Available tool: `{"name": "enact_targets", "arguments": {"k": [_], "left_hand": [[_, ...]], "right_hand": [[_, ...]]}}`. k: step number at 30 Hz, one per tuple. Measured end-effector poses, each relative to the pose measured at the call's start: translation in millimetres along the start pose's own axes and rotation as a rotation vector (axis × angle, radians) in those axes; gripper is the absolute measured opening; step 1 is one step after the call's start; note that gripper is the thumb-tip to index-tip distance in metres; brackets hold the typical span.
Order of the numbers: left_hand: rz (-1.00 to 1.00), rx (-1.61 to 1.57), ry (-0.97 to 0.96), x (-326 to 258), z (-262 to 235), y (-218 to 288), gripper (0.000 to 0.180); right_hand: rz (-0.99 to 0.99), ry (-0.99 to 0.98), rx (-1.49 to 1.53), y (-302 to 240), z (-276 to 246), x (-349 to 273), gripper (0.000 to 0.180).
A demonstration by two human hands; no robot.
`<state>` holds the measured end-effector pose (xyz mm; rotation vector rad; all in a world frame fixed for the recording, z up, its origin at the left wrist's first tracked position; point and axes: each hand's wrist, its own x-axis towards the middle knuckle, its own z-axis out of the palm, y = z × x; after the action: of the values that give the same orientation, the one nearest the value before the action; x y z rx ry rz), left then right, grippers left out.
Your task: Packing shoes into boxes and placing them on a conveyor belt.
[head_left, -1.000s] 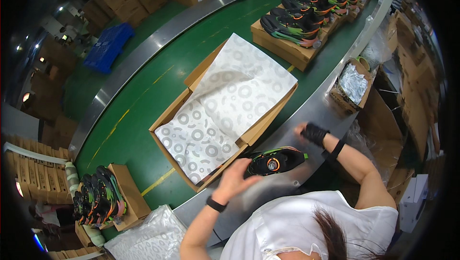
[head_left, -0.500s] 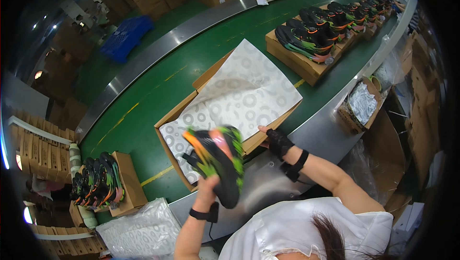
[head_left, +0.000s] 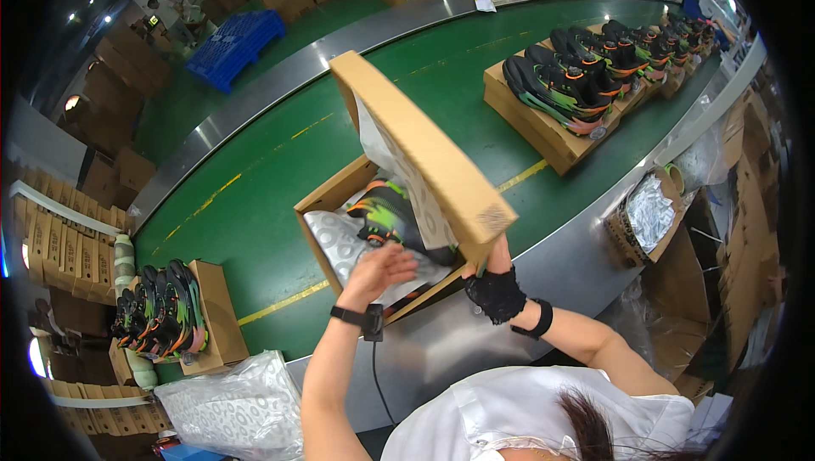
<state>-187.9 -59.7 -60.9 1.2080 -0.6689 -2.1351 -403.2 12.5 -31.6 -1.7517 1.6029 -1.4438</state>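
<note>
A cardboard shoe box (head_left: 333, 188) sits on the green conveyor belt in front of me. Inside lies a black sneaker (head_left: 384, 206) with green and orange trim, on white patterned tissue paper (head_left: 333, 242). My left hand (head_left: 384, 272) is over the box's near side beside the sneaker, fingers stretched out and holding nothing. The box's hinged lid (head_left: 424, 151) stands tilted up, with more tissue against its inner face. My right hand (head_left: 492, 287), in a black lace fingerless glove, grips the lid's near corner; the lid partly hides its fingers and the sneaker's far end.
Sneakers on shoe boxes (head_left: 543, 126) line the belt at the right; more sneakers (head_left: 174, 312) stand at the left. Plastic-wrapped tissue sheets (head_left: 233, 406) lie at the near left. A carton of small white packets (head_left: 652, 210) stands beside the metal edge (head_left: 560, 249).
My left hand has let go of the sneaker, which now lies in the box. My right hand has raised the lid from lying back to tilted upright.
</note>
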Motion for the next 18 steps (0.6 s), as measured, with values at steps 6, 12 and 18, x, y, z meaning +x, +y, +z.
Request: {"name": "enact_targets", "arguments": {"k": [6, 12, 18], "left_hand": [[0.495, -0.122, 0.607, -52, -52, -13, 0.056], [0.465, 0.299, 0.719, -35, -47, -56, 0.053], [0.478, 0.497, 0.810, -25, -65, -91, 0.042]], "right_hand": [[-0.436, -0.301, -0.431, 25, 31, -4, 0.057], [-0.560, -0.499, -0.623, 29, 49, -27, 0.051], [-0.610, -0.505, -0.590, 36, 43, -37, 0.045]]}}
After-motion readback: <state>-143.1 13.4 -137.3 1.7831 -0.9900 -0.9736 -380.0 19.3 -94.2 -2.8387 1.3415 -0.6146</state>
